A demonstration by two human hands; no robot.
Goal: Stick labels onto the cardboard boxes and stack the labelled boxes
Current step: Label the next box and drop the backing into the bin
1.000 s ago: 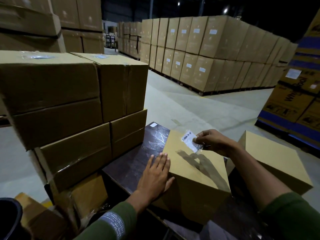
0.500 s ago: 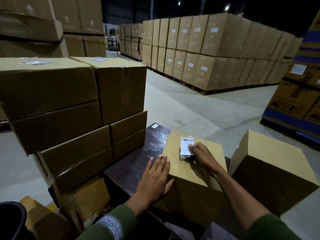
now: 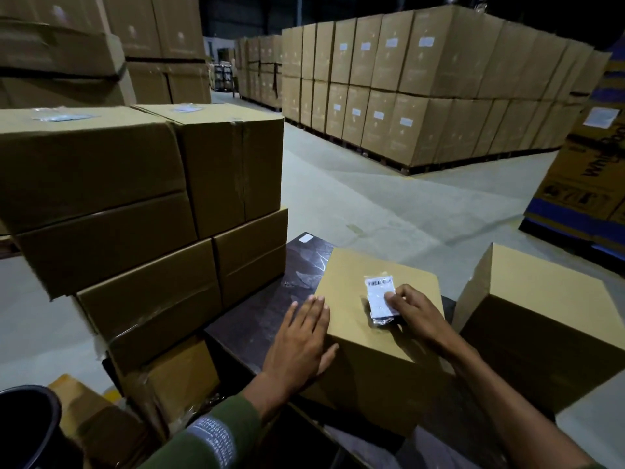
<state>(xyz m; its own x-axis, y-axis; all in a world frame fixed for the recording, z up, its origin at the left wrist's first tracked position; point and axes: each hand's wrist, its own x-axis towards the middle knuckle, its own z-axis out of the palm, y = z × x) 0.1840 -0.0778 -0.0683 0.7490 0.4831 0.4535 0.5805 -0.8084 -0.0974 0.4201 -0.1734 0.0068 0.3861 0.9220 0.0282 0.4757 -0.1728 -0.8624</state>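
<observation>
A plain cardboard box (image 3: 351,319) sits on a dark table (image 3: 270,306) in front of me. A white label (image 3: 380,296) in clear film lies flat on the box's top. My right hand (image 3: 414,311) presses its fingertips on the label's right edge. My left hand (image 3: 299,343) lies flat, fingers spread, on the box's near-left corner and holds nothing. A stack of labelled boxes (image 3: 142,198) rises at my left, two with labels on top. Another plain box (image 3: 541,319) stands at my right.
A small white label (image 3: 307,237) lies at the table's far corner. A dark bin (image 3: 27,428) sits at the lower left. Pallets of labelled cartons (image 3: 422,96) fill the background across the concrete floor (image 3: 389,204). Printed blue-and-brown cartons (image 3: 588,170) stand at the right.
My right hand brought the label down from the box's far edge onto its top and now presses it flat. My left hand stayed on the box's corner.
</observation>
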